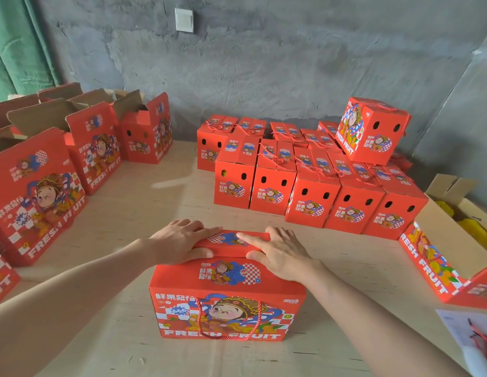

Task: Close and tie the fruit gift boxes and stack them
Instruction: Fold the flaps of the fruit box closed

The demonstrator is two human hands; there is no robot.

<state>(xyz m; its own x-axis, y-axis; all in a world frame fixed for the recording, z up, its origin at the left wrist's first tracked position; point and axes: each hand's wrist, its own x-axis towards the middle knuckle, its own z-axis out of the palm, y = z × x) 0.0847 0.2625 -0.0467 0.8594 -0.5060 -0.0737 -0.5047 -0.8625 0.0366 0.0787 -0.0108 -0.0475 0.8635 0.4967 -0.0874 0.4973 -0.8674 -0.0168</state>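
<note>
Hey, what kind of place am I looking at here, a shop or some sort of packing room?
Most likely a makeshift packing room, not a shop: a bare grey cement wall, rows of closed, rope-tied red gift boxes set out in front of it, and open boxes waiting at the left.

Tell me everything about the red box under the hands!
The red box looks like printed cardboard, with a cartoon figure, checkered patches and white FRESH FRUIT lettering. It stands upright on the pale table, nearest the camera. A red twisted rope handle hangs loose down its front. Its near top flap lies flat; the far flap sits slightly raised, and the left hand and right hand press on it with flat fingers.
</note>
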